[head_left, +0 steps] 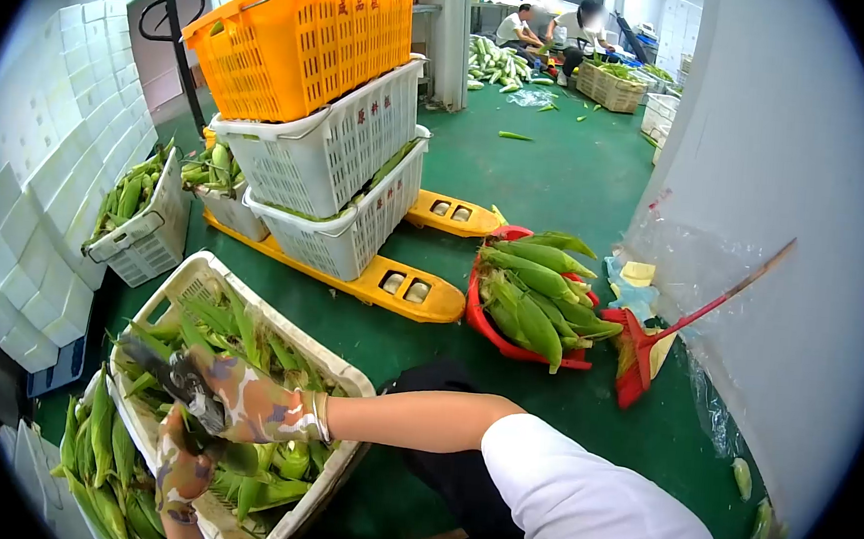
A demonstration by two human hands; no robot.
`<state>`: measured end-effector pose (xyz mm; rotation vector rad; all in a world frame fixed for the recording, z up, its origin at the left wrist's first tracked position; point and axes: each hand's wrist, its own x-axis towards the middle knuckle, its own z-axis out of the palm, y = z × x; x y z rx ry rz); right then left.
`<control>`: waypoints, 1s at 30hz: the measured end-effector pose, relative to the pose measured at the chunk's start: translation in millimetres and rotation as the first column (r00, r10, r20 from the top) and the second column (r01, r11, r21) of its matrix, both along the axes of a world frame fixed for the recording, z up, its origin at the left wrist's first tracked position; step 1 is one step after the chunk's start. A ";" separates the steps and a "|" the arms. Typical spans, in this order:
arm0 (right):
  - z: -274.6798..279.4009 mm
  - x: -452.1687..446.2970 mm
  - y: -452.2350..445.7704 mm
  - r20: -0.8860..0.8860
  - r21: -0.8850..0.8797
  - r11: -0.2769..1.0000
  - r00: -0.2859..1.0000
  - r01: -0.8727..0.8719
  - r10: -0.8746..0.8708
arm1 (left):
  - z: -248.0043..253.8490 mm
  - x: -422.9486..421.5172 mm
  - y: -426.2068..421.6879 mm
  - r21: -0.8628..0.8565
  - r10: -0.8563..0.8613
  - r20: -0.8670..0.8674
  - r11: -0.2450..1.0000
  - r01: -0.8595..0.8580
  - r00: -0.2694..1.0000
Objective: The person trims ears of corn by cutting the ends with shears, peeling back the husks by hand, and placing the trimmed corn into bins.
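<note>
My left hand [183, 467], in a camouflage-patterned glove, is closed round a blurred, dark green ear of corn [241, 456] over the near white crate. Just above it, my right hand [255, 397] wears a matching glove, its fingers curled. Dark, blurred shapes [170, 369] lie at the right fingertips; whether they are a tool or the glove's own dark coating I cannot make out. Green husks and corn [284, 454] fill much of the white crate [330, 368] below both hands. More unhusked ears [104, 447] lie to the left of that crate.
A yellow pallet jack [430, 294] carries stacked white crates [346, 143] and an orange crate [308, 41]. A red basket of corn [540, 297] stands right of it, beside a red dustpan [636, 364]. White foam boxes [43, 242] line the left wall. Two people [519, 30] sit at the back.
</note>
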<state>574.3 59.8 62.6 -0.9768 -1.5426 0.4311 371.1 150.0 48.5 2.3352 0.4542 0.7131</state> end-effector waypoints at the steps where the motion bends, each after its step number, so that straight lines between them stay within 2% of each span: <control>1: -15.9 3.2 10.8 -0.189 -0.020 0.984 0.967 -0.177 0.170 | -3.3 6.7 -3.0 0.152 0.040 -0.031 0.988 -0.035 0.999; 2: -4.5 10.5 3.0 -0.190 -0.022 0.985 0.968 -0.169 0.162 | 3.7 22.2 -6.4 -0.175 -0.067 -0.032 0.983 0.060 0.997; 3: 19.1 18.4 -12.3 0.069 -0.161 0.986 0.996 -0.046 0.058 | -4.6 30.3 -2.8 -0.877 0.078 0.149 0.472 0.095 0.986; 4: 31.4 21.9 -20.4 0.331 -0.265 0.959 0.944 0.104 -0.011 | -21.9 32.6 -2.8 -0.593 0.056 0.123 0.805 0.028 0.991; 5: 20.8 22.4 -14.1 0.330 -0.273 0.956 0.944 0.104 -0.008 | -36.8 32.7 -7.5 -0.194 0.048 0.095 0.981 -0.029 0.994; 6: 4.9 21.5 -5.5 0.320 -0.148 0.985 0.947 0.084 -0.033 | -4.4 41.5 -29.8 -0.125 0.033 -0.104 0.991 -0.046 0.994; 7: -12.3 17.2 -0.5 0.306 -0.022 0.998 0.951 0.062 -0.052 | -10.6 38.8 -29.4 -0.140 0.037 -0.104 0.989 -0.052 0.994; 8: -16.2 8.1 -4.1 0.337 0.005 0.980 0.922 0.198 -0.188 | -17.6 34.1 -25.9 -0.054 0.022 -0.161 0.998 -0.031 0.987; 9: -29.6 4.3 1.5 0.336 0.000 0.981 0.924 0.196 -0.184 | -19.2 31.6 -23.5 0.036 0.010 -0.220 0.999 -0.002 0.975; 10: -42.5 2.7 10.3 0.347 0.041 0.981 0.918 0.191 -0.193 | -18.3 28.8 -20.9 0.244 0.049 -0.420 0.968 0.060 0.906; 11: -51.4 0.6 16.1 0.359 0.084 0.979 0.911 0.186 -0.204 | -34.0 20.9 -14.0 0.243 0.049 -0.423 0.968 0.062 0.905; 12: -30.3 2.1 6.9 0.380 -0.174 0.972 0.921 0.157 -0.081 | -49.1 16.3 -10.9 0.091 0.122 -0.237 0.990 -0.103 0.964; 13: -18.1 3.8 1.0 0.379 -0.177 0.972 0.922 0.156 -0.079 | -60.3 8.5 -4.8 -0.002 0.145 -0.172 0.989 -0.148 0.974; 15: -7.9 2.0 -4.5 0.425 -0.428 0.884 0.905 0.187 0.015 | -54.9 6.9 -8.5 -0.192 0.206 -0.026 0.959 -0.207 0.978; 16: -25.4 -2.2 4.4 0.394 -0.343 0.919 0.918 0.193 -0.046 | -50.0 6.2 -9.0 -0.060 0.182 -0.045 0.981 -0.185 0.982; 17: -35.9 -4.1 11.1 0.396 -0.349 0.918 0.917 0.190 -0.039 | -49.2 4.7 -10.8 0.072 0.161 -0.065 0.985 -0.156 0.985; 18: -42.6 -5.1 15.2 0.419 -0.294 0.935 0.906 0.198 -0.060 | -49.4 5.9 -7.0 -0.347 0.188 -0.036 0.919 -0.189 0.981; 19: -49.2 -5.9 18.7 0.439 -0.237 0.949 0.894 0.207 -0.085 | -49.5 7.1 -3.1 -0.695 0.302 0.013 0.688 -0.209 0.953; 20: -45.5 -7.1 17.5 0.402 -0.240 0.951 0.911 0.197 -0.087 | -51.0 5.4 -2.3 -0.372 0.237 -0.022 0.900 -0.228 0.971; 21: -42.7 -6.0 15.0 0.399 -0.244 0.950 0.913 0.195 -0.085 | -52.9 3.7 -3.4 0.005 0.189 -0.082 0.982 -0.189 0.979; 23: -37.2 -4.1 11.0 0.469 -0.314 0.922 0.881 0.227 -0.058 | -58.5 9.4 -8.2 -0.091 0.223 -0.035 0.970 -0.225 0.974; 24: -30.4 -8.7 10.0 0.514 -0.166 0.934 0.837 0.315 -0.191 | -82.8 6.6 6.2 0.006 0.247 0.026 0.969 -0.247 0.969; 25: -26.6 -8.9 6.6 0.345 -0.304 0.917 0.927 0.259 -0.147 | -108.6 2.6 21.2 0.104 0.272 0.088 0.954 -0.280 0.958; 26: -20.0 -11.6 8.7 0.311 -0.372 0.877 0.931 0.305 -0.191 | -93.0 5.3 9.2 0.370 0.328 0.067 0.869 -0.329 0.942; 27: -17.6 -19.9 12.5 0.287 -0.434 0.833 0.929 0.344 -0.234 | -54.6 19.8 -20.2 0.190 0.393 0.118 0.893 -0.409 0.912; 29: -19.2 -20.5 9.0 0.218 -0.396 0.866 0.947 0.305 -0.234 | -38.4 31.9 -30.2 0.012 0.428 0.120 0.902 -0.432 0.896; 30: -16.3 -24.6 12.0 0.279 -0.435 0.813 0.916 0.387 -0.287 | -43.2 39.3 -30.1 -0.296 0.409 0.284 0.898 -0.326 0.867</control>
